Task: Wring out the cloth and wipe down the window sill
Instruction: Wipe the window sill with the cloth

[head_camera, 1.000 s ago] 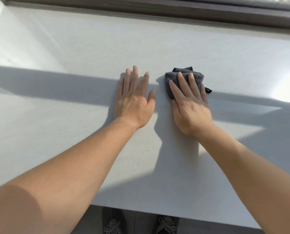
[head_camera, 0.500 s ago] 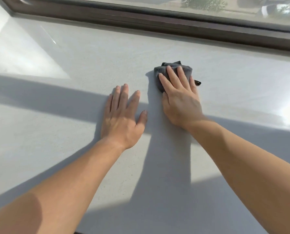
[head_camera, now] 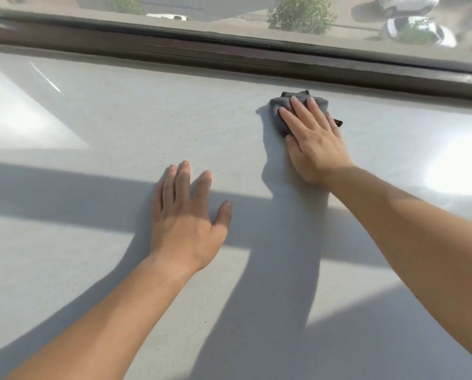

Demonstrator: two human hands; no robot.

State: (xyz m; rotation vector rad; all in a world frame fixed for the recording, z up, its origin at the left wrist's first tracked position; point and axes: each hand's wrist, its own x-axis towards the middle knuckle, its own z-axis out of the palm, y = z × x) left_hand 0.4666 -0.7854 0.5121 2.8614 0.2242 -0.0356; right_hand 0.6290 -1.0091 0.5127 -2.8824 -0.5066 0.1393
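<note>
A small dark grey cloth [head_camera: 280,105] lies bunched on the wide pale grey window sill [head_camera: 125,124], close to the dark window frame. My right hand [head_camera: 313,138] presses flat on top of the cloth, fingers stretched forward over it, and covers most of it. A black tag sticks out to the right of that hand. My left hand [head_camera: 186,215] rests palm down on the bare sill, nearer to me and to the left of the cloth, fingers spread and holding nothing.
The dark brown window frame [head_camera: 229,53] runs along the far edge of the sill, with the glass [head_camera: 229,9] above it. Bands of shadow and bright sun patches cross the sill.
My right hand has pushed the cloth away from me, towards the window frame and a little to the right. My left hand has stayed flat on the sill.
</note>
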